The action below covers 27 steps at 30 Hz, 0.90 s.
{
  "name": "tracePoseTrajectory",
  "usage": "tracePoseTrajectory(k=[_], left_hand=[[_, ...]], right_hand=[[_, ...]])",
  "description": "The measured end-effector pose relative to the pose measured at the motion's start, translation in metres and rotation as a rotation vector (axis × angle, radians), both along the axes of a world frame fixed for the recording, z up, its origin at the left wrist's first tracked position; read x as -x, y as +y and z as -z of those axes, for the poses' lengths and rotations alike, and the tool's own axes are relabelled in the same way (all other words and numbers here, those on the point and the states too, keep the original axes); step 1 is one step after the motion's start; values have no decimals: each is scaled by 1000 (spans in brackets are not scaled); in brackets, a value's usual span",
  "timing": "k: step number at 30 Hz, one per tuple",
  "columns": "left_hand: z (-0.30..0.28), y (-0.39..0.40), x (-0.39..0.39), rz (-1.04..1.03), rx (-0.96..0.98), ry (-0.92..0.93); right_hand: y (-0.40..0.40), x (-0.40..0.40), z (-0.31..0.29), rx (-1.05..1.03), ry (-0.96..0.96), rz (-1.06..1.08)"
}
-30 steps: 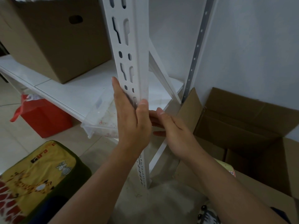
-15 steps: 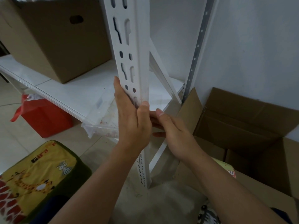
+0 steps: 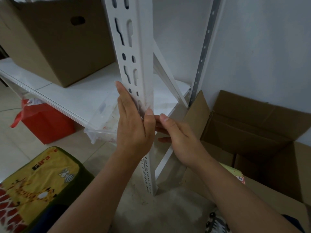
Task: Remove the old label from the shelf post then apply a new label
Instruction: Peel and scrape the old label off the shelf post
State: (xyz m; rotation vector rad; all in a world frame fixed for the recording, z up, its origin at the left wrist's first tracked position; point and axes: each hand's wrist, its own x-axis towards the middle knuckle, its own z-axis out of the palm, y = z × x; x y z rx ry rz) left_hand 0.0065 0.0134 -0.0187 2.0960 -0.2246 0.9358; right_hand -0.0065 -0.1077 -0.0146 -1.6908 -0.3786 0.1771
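You are pressing your left hand [image 3: 133, 126] flat against the slotted front face of the white shelf post [image 3: 134, 52], fingers straight and pointing up the post, thumb lying along the post's front corner. The hand is open and laid on the metal rather than closed around anything. Just above your thumb tip, a clear, slightly smudged film, which looks like label material, is sitting on the post's corner [image 3: 146, 105]; whether it is the old label or the new one cannot be told.

Your right hand [image 3: 181, 140] is reaching in from the right, its thumb tip pointing up just beside your left thumb and its fingers disappearing behind the post. The fingers are loosely curled, and it cannot be told whether they are pinching anything.

The post is standing upright on the concrete floor. Behind it, a closed cardboard box [image 3: 55, 39] is resting on the white shelf board [image 3: 80, 96], and a clear plastic tray [image 3: 102, 121] is sitting under that board, just left of your left hand. An open cardboard box [image 3: 252, 132] is standing on the floor to the right of the post. A yellow giraffe-print cushion [image 3: 37, 182] is lying at lower left, and a red bag [image 3: 45, 121] is standing under the shelf.
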Motion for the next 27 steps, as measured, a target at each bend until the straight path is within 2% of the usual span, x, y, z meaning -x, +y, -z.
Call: tracePoseTrajectory(k=[6,14,27], left_hand=[[-1,-1,0,-41,17,22],[-4,4,4,-83,-78,89],[-10,2,9,-107,-41,144]], right_hand=[[0,2,-3,-3,4,1],[0,1,-3,-9,4,15],[1,2,-4,-9,-7,5]])
